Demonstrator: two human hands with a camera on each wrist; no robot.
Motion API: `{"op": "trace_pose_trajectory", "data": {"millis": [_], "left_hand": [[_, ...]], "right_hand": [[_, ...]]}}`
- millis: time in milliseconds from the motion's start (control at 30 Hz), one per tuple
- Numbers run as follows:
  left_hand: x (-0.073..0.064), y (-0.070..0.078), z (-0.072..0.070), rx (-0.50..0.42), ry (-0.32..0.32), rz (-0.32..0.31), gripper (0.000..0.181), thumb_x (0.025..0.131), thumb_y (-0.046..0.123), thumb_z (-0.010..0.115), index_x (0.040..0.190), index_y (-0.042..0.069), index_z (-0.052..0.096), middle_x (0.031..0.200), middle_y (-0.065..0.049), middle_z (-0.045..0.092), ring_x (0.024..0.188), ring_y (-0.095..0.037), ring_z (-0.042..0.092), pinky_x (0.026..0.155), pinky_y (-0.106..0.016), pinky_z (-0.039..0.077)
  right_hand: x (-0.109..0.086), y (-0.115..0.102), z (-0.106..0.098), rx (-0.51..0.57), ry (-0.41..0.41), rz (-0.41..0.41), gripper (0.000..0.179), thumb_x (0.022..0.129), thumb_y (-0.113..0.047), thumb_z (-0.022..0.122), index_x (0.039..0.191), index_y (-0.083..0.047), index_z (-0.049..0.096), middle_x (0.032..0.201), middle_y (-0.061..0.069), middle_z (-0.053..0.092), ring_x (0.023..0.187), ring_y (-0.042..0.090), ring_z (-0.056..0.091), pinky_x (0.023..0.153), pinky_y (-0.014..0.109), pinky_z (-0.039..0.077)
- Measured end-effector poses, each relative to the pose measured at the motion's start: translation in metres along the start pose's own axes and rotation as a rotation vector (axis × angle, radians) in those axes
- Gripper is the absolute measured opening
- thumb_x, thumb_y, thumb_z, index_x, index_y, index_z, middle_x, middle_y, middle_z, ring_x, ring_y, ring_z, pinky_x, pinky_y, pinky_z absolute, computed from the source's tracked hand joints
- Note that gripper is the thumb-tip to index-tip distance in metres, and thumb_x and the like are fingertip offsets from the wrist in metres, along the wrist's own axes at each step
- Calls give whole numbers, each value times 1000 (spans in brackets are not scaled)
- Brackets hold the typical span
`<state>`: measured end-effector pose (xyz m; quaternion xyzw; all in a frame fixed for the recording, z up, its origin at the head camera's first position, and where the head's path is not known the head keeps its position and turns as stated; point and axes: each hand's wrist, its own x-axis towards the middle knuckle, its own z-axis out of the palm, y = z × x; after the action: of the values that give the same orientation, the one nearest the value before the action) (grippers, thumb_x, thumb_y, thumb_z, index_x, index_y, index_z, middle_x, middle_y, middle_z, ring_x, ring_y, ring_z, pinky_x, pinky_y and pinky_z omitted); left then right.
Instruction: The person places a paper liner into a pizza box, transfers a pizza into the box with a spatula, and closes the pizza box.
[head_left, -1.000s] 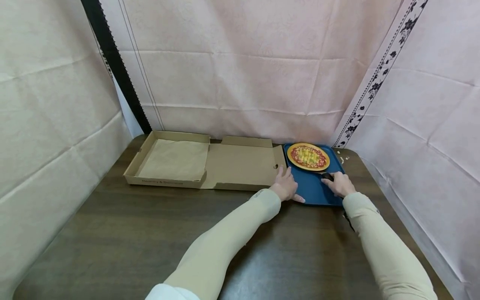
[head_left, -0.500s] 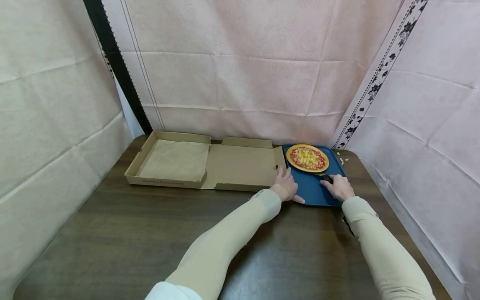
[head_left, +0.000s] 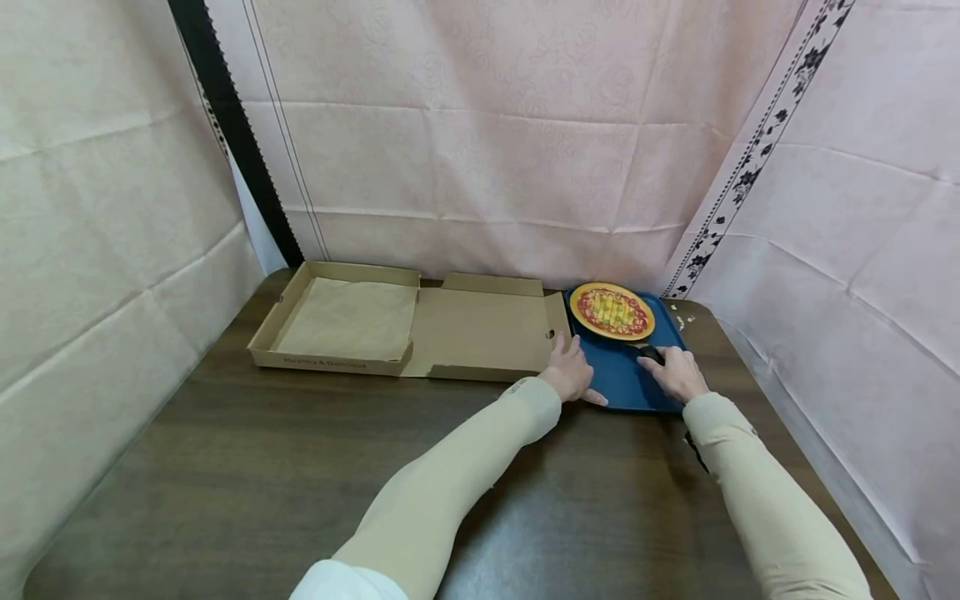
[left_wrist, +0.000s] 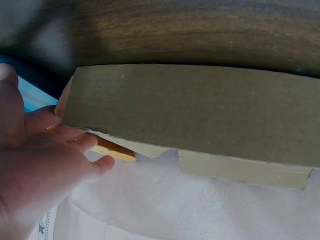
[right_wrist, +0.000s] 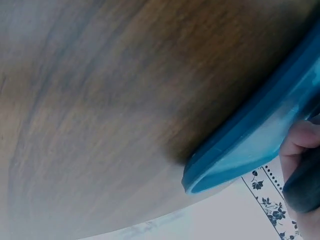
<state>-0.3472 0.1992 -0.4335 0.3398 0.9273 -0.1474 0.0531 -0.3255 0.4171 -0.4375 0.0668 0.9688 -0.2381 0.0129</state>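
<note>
A round pizza (head_left: 612,312) with red and yellow topping is at the far end of a blue tray (head_left: 622,379) in the head view. My right hand (head_left: 678,375) grips the black handle (head_left: 651,355) of a pizza server, whose thin blade runs toward the pizza's near edge, its tip hidden beneath. In the right wrist view the handle's dark butt (right_wrist: 302,187) sticks out of the curled fingers. My left hand (head_left: 568,372) spans the tray's left edge and the pizza box lid, fingers extended along the cardboard flap (left_wrist: 190,112), thumb toward the tray.
The open pizza box (head_left: 322,363), lined with brown paper (head_left: 348,321), lies at the left with its lid (head_left: 480,329) unfolded against the tray. Small white scraps (head_left: 681,321) lie right of the tray. Cloth walls (head_left: 480,167) enclose the brown table (head_left: 300,467).
The pizza and the server handle have shifted slightly left, the pizza a little upward in the last half second. My right hand has shifted slightly left too. The left hand stays nearly still.
</note>
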Motion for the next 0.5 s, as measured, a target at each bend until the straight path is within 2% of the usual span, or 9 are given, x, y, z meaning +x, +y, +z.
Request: {"op": "trace_pose_trajectory", "data": {"millis": [267,500], "left_hand": [[-3,1,-2,2,10,2,76,85,79,31,135,29,56,157,1,35,152,-22,12,123,-48,10],[-5,0,-1,-11,12,-2,76,85,79,31,135,28,57,157,1,35,152,-22,10,123,-43,14]], "right_hand": [[-3,-7,-2,-30,51,-67,37,98,-36,54,92,0,59,69,8,54,59,20,52,53,28,41],[-4,-15,-2,-50,92,-114,40,97,-35,55,103,3,63,84,15,58,73,27,53,61,32,41]]}}
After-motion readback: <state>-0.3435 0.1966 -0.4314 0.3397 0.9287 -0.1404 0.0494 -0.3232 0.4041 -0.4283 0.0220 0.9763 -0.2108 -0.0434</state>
